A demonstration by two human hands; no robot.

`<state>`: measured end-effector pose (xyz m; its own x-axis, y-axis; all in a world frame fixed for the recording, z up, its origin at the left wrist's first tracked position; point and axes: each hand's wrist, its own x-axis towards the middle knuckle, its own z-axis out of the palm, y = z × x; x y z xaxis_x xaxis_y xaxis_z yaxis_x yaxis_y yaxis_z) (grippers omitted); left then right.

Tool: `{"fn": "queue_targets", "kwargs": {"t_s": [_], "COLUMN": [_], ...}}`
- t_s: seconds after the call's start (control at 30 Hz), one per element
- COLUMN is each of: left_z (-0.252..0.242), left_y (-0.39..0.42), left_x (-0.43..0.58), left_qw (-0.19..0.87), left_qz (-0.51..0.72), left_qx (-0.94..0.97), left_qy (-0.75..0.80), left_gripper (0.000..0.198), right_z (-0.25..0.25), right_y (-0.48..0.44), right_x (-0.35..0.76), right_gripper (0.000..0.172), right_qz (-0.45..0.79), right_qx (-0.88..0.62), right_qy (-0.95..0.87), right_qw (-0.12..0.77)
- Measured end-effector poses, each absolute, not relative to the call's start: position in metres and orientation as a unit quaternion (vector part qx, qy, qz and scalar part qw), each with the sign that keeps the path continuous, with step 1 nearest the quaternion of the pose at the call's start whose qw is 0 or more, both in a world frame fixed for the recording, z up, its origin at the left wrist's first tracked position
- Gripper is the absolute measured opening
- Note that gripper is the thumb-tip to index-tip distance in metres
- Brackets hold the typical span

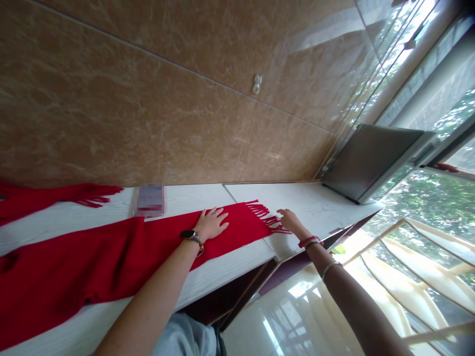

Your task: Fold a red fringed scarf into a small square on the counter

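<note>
A long red scarf (237, 225) lies stretched along the white countertop, its near-left part rumpled and its fringed end pointing right. My left hand (211, 225) rests palm down on the scarf, fingers spread, not far from that end. At the fringe (261, 212), my right hand (293, 222) has its fingers curled together at the strand tips; the exact pinch is partly hidden. Some strands fan out beside and below my right fingers.
Another red fringed end (92, 193) lies at the back left by the wall. A small flat box (149, 200) sits against the tiled wall (185, 123). A dark grey appliance (371, 160) stands at the counter's right end. A cream rack (404, 277) stands right of the counter.
</note>
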<state>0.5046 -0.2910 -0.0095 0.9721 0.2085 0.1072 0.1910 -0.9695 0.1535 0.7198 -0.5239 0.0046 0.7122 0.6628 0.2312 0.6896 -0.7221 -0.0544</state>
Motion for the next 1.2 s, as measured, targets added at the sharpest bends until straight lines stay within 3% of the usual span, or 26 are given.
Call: {"fn": "queue_targets", "kwargs": {"t_s": [0.23, 0.5, 0.6, 0.73, 1.0, 1.1, 1.2], "left_z": [-0.009, -0.01, -0.01, -0.009, -0.004, 0.01, 0.024], "left_y": [-0.291, -0.29, -0.291, -0.291, -0.296, -0.312, -0.336], "left_x": [0.505, 0.505, 0.505, 0.504, 0.502, 0.498, 0.491], "left_qw": [0.069, 0.067, 0.067, 0.066, 0.036, -0.007, -0.021], "left_qz": [0.056, 0.064, 0.066, 0.064, 0.106, 0.145, 0.136], "left_qx": [0.99, 0.99, 0.99, 0.991, 0.989, 0.988, 0.99], "left_qy": [0.105, 0.104, 0.103, 0.101, 0.092, 0.043, -0.015], "left_gripper": [0.046, 0.046, 0.046, 0.046, 0.039, 0.031, 0.028], "right_z": [0.005, 0.001, 0.008, 0.007, -0.003, 0.001, 0.005], "right_y": [-0.501, -0.531, -0.533, -0.518, -0.53, -0.532, -0.525], "right_x": [0.681, 0.701, 0.699, 0.678, 0.692, 0.69, 0.677], "right_gripper": [0.031, 0.032, 0.04, 0.035, 0.032, 0.026, 0.016], "right_qz": [-0.049, -0.07, -0.092, -0.048, -0.081, -0.099, -0.062], "right_qx": [-0.896, -0.929, -0.92, -0.858, -0.902, -0.877, -0.863], "right_qy": [-0.44, -0.364, -0.379, -0.502, -0.418, -0.453, -0.487], "right_qw": [0.05, 0.005, 0.034, 0.099, 0.067, 0.123, 0.124]}}
